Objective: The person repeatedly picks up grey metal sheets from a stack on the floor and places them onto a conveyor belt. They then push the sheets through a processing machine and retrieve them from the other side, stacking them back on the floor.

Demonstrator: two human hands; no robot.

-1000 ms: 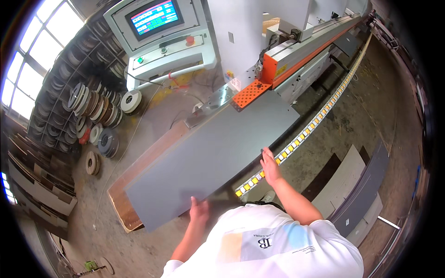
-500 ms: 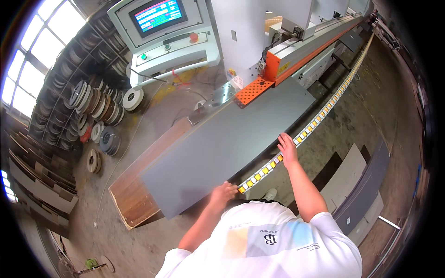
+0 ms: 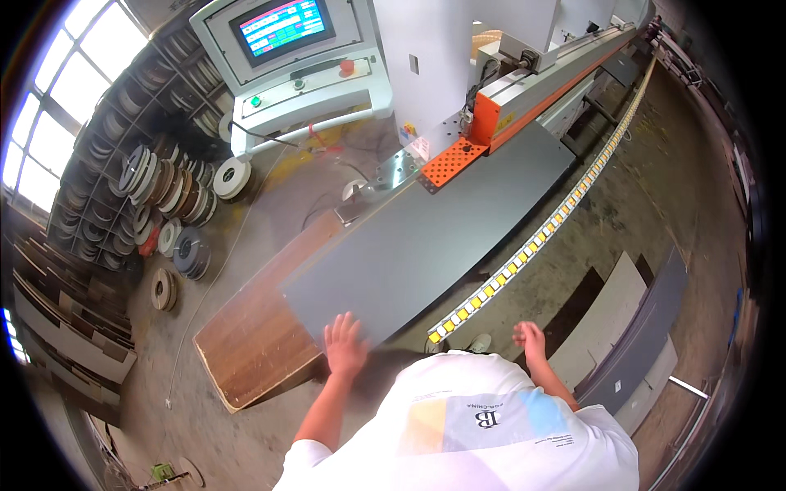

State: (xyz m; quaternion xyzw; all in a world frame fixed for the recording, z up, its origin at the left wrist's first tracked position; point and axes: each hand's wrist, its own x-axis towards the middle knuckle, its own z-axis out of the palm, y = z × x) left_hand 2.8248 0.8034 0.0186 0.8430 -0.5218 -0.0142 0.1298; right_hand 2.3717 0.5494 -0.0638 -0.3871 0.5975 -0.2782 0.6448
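A long grey panel (image 3: 409, 254) lies on a wooden board table (image 3: 262, 344), its far end beside the orange perforated plate (image 3: 453, 164) of a long machine. At the panel's near end, my left hand (image 3: 345, 348) is open with its fingers stretched toward the panel; it is slightly blurred, and I cannot tell whether it touches. My right hand (image 3: 530, 337) hovers right of the panel with loosely bent fingers and nothing visible in them. Between my hands and the machine runs a long rail with yellow and white blocks (image 3: 524, 255).
A control console (image 3: 311, 90) with a lit screen stands at the far left of the machine (image 3: 557, 82). Rolls of edge banding (image 3: 168, 188) fill a rack and the floor at left. More boards (image 3: 622, 327) lie on the floor at right.
The grey panel has slid away toward the machine, baring more of the wooden table. My left hand has moved left and forward; my right hand has left the panel's edge and drawn back toward me.
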